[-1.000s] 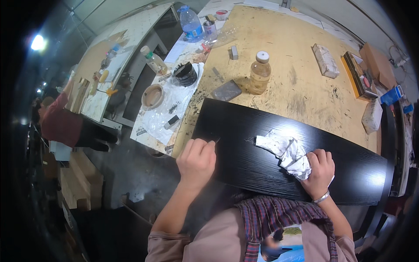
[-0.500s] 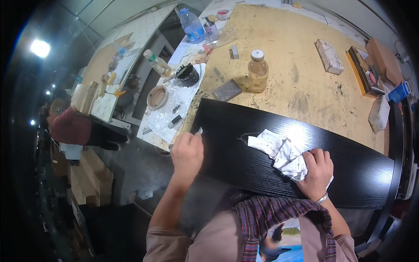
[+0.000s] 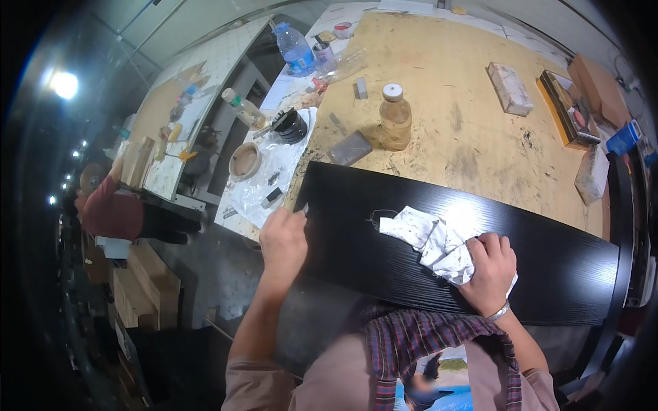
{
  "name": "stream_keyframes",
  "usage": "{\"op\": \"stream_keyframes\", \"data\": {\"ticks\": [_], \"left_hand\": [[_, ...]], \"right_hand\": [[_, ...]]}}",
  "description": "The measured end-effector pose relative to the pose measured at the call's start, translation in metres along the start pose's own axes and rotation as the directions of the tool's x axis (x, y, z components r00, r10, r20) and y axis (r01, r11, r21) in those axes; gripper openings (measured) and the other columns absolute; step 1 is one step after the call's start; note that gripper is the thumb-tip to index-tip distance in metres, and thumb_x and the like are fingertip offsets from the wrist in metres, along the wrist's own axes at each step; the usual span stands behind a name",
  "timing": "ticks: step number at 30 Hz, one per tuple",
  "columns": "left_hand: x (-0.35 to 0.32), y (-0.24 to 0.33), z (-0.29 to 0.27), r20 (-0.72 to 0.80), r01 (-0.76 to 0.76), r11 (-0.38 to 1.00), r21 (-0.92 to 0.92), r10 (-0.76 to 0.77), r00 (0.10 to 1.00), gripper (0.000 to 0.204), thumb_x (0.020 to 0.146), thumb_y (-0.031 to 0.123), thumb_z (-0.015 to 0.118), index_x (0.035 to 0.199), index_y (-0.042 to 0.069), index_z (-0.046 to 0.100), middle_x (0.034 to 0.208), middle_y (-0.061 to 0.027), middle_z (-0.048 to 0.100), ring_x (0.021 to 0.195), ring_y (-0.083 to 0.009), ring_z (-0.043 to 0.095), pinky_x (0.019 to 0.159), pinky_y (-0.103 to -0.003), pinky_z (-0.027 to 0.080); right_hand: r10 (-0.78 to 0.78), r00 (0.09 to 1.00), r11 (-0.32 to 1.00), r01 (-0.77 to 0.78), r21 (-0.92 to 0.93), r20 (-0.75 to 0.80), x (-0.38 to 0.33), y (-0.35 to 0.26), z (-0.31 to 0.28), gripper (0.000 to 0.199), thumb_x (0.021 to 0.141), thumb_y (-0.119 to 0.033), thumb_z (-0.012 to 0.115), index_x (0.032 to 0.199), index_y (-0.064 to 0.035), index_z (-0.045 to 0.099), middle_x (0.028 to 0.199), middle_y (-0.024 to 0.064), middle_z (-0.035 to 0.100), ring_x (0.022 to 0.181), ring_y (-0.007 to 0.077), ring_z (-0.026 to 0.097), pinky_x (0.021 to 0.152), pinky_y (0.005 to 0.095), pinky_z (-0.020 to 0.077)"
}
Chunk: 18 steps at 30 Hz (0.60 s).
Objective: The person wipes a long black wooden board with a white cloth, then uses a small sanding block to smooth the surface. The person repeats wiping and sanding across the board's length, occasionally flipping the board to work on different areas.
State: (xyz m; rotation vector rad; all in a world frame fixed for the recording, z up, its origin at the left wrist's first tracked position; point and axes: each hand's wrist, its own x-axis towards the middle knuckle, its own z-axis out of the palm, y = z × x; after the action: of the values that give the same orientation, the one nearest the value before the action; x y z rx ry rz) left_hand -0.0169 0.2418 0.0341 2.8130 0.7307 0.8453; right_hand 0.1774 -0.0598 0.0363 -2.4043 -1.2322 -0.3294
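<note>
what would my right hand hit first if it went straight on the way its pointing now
Your right hand, gripping the white rag, would likely skim the black board first, then the bench; the bottle seems left of that line, though depth is unclear.

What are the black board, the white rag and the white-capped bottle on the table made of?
Black board: probably wood or a wood-look panel, shiny; I see fine grain lines and bright glare.
White rag: looks like cloth, dull; it's creased and frayed at one end.
Bottle: clear plastic or glass, I can't tell which; it's smooth and see-through.
</note>
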Motion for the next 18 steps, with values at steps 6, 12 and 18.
{"op": "stream_keyframes", "data": {"ticks": [6,12,18], "left_hand": [[-0.003,0.009,0.007,0.040,-0.087,0.996,0.004,0.087,0.995,0.006,0.083,0.001,0.067,0.088,0.002,0.071,0.079,-0.0138,0.059,0.072,-0.0337,0.059,0.062,-0.044,0.047],[-0.027,0.046,0.002,0.094,-0.157,0.977,-0.147,0.172,0.981,0.009,0.081,0.000,0.064,0.087,0.003,0.070,0.076,-0.0123,0.058,0.071,-0.0314,0.058,0.061,-0.043,0.047],[-0.039,0.018,-0.009,0.077,-0.116,0.991,-0.063,0.120,0.990,0.007,0.082,-0.001,0.069,0.089,-0.001,0.072,0.075,-0.0143,0.059,0.070,-0.0346,0.060,0.063,-0.042,0.049]], "right_hand": [[-0.001,1.000,1.000,0.001,-0.007,-0.013,0.001,0.002,0.003,0.032,0.068,-0.022,0.077,0.094,-0.0074,0.068,0.093,0.0074,0.059,0.084,0.0288,0.055,0.069,0.0409,0.0395],[-0.004,1.000,1.000,0.004,-0.010,-0.009,0.003,0.001,0.004,0.032,0.068,-0.024,0.077,0.094,-0.0073,0.068,0.093,0.0071,0.059,0.085,0.0287,0.055,0.068,0.0408,0.0393],[0.002,1.000,1.000,-0.002,-0.001,-0.011,0.002,0.001,0.003,0.030,0.070,-0.024,0.078,0.093,-0.0076,0.068,0.093,0.0069,0.059,0.084,0.0286,0.055,0.068,0.0405,0.0391]]}}
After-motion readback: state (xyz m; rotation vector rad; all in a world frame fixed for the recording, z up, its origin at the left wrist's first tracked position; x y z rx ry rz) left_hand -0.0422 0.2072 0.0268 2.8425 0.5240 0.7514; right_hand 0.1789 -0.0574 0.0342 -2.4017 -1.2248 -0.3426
